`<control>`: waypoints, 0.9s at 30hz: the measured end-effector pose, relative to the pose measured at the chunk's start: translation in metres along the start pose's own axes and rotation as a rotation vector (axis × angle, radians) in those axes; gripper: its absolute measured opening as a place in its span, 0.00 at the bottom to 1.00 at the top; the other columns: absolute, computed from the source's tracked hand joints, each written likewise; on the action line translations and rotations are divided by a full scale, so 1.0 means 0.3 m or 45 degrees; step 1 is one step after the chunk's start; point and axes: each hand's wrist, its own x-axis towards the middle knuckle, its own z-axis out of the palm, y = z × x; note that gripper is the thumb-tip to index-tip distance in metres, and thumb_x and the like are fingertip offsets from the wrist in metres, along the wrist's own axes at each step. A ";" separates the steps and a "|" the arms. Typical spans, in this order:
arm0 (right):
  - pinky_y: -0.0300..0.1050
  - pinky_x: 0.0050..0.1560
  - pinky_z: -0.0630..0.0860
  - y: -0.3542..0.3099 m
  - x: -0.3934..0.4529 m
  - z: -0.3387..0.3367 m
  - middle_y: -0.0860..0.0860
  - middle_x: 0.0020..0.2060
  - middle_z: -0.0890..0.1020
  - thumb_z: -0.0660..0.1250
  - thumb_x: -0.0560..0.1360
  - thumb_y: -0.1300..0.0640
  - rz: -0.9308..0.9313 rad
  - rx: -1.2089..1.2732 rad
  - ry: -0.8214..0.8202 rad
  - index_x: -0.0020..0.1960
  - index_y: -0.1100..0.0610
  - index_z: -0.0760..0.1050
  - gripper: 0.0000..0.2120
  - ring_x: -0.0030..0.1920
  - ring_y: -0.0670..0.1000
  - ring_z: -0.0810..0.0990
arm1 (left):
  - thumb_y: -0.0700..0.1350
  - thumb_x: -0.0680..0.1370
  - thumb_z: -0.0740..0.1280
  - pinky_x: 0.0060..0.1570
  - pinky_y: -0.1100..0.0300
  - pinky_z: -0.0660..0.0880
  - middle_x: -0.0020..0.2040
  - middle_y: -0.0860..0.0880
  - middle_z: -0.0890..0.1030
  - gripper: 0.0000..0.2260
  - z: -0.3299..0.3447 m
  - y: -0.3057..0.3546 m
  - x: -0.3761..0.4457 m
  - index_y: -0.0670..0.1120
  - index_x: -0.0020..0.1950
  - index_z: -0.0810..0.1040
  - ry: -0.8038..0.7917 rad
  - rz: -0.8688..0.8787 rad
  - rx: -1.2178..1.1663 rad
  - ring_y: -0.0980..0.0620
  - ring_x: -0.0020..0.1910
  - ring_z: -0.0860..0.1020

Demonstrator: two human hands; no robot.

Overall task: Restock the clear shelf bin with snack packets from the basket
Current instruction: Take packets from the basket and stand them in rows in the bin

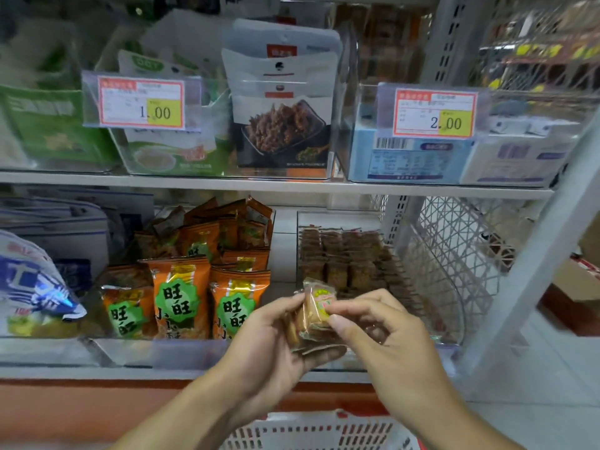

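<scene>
**Small packets held up before the clear bin**

Shop shelving fills the view, white metal boards (pixel 276 186) stacked one above the other, with a perforated upright at about two o'clock. On the upper shelf sit clear bins with price tags reading 1.00 (pixel 142 103) and 2.00 (pixel 435 113); a white pouch showing dark shredded food (pixel 282 125) stands between them.

On the lower shelf, at around nine o'clock from the hands, a bin holds orange snack bags with green labels (pixel 177 300), packed upright and crowded. Just right of it, at roughly one o'clock from the hands, stands the clear shelf bin (pixel 337 219), partly filled with rows of small brown packets (pixel 344 254) lying towards its back and middle.

Both hands are raised in front of that bin's near edge. The left hand (pixel 266 345) cups a small stack of clear-wrapped snack packets (pixel 311 323), its fingers curled under and around them. The right hand (pixel 386 329) meets the stack from the three o'clock side, thumb and forefinger pinching the top packet near its yellow-green label (pixel 321 298). The packets are above the bin's front rim, not yet inside.

At six o'clock, below the forearms, the white-and-red slotted rim of the basket (pixel 318 430) shows at the bottom edge.
</scene>
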 end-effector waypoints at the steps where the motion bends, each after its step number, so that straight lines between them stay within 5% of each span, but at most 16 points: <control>1: 0.36 0.44 0.75 -0.002 0.007 -0.002 0.44 0.46 0.80 0.77 0.73 0.50 0.027 0.014 0.018 0.48 0.41 0.84 0.06 0.46 0.45 0.81 | 0.48 0.75 0.67 0.54 0.46 0.82 0.59 0.34 0.83 0.15 0.000 0.000 -0.003 0.41 0.52 0.87 -0.045 -0.025 0.012 0.39 0.55 0.84; 5: 0.38 0.47 0.79 0.000 0.026 -0.020 0.45 0.44 0.82 0.77 0.61 0.38 0.223 0.211 -0.036 0.52 0.40 0.80 0.21 0.42 0.45 0.80 | 0.45 0.77 0.67 0.62 0.45 0.79 0.70 0.33 0.76 0.21 -0.013 0.004 -0.016 0.38 0.68 0.79 -0.181 -0.105 0.024 0.37 0.69 0.77; 10: 0.40 0.45 0.80 -0.003 0.040 -0.068 0.51 0.47 0.86 0.79 0.65 0.50 0.348 0.394 -0.193 0.51 0.49 0.84 0.16 0.46 0.49 0.83 | 0.31 0.69 0.65 0.52 0.43 0.83 0.63 0.30 0.80 0.20 -0.042 0.008 -0.003 0.35 0.60 0.83 -0.239 -0.127 -0.014 0.35 0.58 0.83; 15: 0.45 0.57 0.79 -0.016 0.061 -0.109 0.57 0.52 0.86 0.74 0.67 0.57 0.493 0.626 -0.175 0.60 0.56 0.81 0.21 0.54 0.54 0.85 | 0.28 0.62 0.66 0.52 0.40 0.83 0.64 0.30 0.79 0.30 -0.035 0.008 0.004 0.36 0.65 0.80 -0.233 -0.147 -0.075 0.29 0.60 0.81; 22: 0.48 0.46 0.84 -0.061 0.054 -0.122 0.67 0.52 0.84 0.68 0.69 0.69 0.750 1.150 -0.189 0.57 0.66 0.76 0.17 0.49 0.60 0.86 | 0.25 0.63 0.64 0.49 0.45 0.84 0.62 0.32 0.82 0.28 -0.030 -0.016 0.007 0.36 0.63 0.82 -0.188 -0.086 -0.059 0.34 0.57 0.83; 27: 0.44 0.42 0.76 -0.037 0.016 -0.057 0.53 0.46 0.87 0.74 0.72 0.59 0.786 0.729 -0.187 0.47 0.55 0.82 0.04 0.44 0.49 0.84 | 0.22 0.66 0.65 0.62 0.46 0.79 0.64 0.33 0.80 0.31 -0.018 -0.040 0.003 0.37 0.69 0.77 -0.200 -0.006 0.045 0.36 0.64 0.81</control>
